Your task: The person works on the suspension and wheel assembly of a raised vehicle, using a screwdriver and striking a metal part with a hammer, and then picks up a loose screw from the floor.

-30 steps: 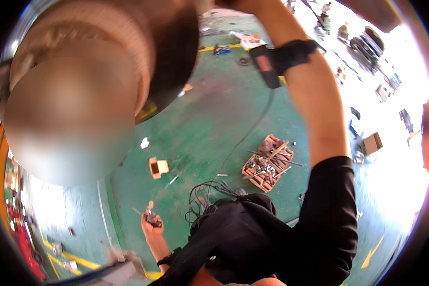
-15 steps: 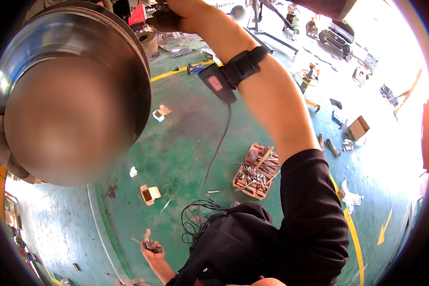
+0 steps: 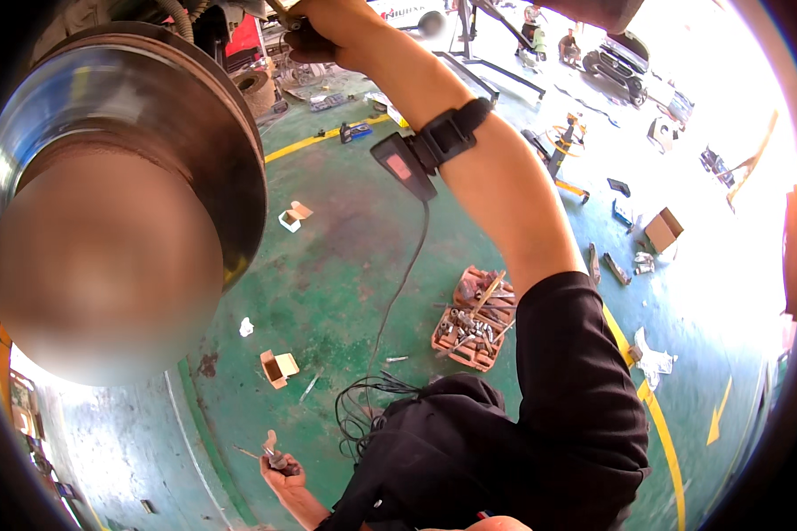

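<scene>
At the lower left, my left hand is closed round a small grey metal part, with a thin rod sticking out to the left. Its exact kind is too small to make out. My right arm stretches up to the top edge, where my right hand has its fingers bent beside the underside of a vehicle. A yellowish piece shows by its fingertips, but the grip is partly cut off by the picture's edge. Left of that hand is a large shiny brake disc, its front covered by a blurred round patch.
An orange toolbox full of sockets and tools lies on the green floor. Opened small cartons and a coiled black cable lie nearby. The cable runs up to a strapped device on my right forearm. Other people are far off.
The brake disc has shifted left and lower in the picture as the view moved. My right hand sits slightly further left. My left hand still holds the metal part.
</scene>
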Demonstrator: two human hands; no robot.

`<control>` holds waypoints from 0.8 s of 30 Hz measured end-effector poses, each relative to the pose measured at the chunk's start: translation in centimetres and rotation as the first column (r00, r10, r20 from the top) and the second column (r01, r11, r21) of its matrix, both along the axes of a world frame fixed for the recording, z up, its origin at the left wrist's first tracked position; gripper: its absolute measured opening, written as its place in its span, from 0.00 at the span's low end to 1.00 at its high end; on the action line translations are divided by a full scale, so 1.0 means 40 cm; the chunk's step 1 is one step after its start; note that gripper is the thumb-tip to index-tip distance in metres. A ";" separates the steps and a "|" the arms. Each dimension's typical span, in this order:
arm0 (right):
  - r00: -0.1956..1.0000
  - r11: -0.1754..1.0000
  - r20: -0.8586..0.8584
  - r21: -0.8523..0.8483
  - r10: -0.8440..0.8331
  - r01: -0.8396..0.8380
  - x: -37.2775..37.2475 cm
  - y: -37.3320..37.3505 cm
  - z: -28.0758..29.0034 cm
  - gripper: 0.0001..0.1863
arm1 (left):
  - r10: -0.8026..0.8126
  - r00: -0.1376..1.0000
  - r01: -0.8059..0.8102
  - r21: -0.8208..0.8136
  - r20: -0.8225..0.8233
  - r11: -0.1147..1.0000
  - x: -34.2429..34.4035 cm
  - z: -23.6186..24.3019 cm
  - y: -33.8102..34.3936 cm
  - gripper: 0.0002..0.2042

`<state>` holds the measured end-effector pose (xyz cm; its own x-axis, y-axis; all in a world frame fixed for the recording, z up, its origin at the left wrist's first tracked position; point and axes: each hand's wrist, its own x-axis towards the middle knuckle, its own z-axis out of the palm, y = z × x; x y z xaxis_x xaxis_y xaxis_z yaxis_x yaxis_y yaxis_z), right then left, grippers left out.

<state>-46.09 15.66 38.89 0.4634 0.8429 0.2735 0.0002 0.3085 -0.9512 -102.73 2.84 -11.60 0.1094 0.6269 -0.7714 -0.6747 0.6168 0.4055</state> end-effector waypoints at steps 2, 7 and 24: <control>0.994 0.998 -0.095 0.009 0.063 -0.062 -0.027 -0.032 -0.006 0.13 | 0.068 0.998 -0.068 -0.095 -0.012 0.993 0.027 0.030 0.007 0.15; 0.979 0.992 -0.167 0.054 0.121 -0.114 -0.038 -0.013 0.011 0.12 | -0.042 0.990 0.036 0.045 0.138 0.998 0.010 0.010 -0.009 0.15; 0.923 0.991 -0.375 0.126 0.088 -0.043 -0.090 -0.024 -0.008 0.16 | -0.036 0.998 0.034 -0.038 -0.051 0.999 -0.022 -0.073 0.016 0.18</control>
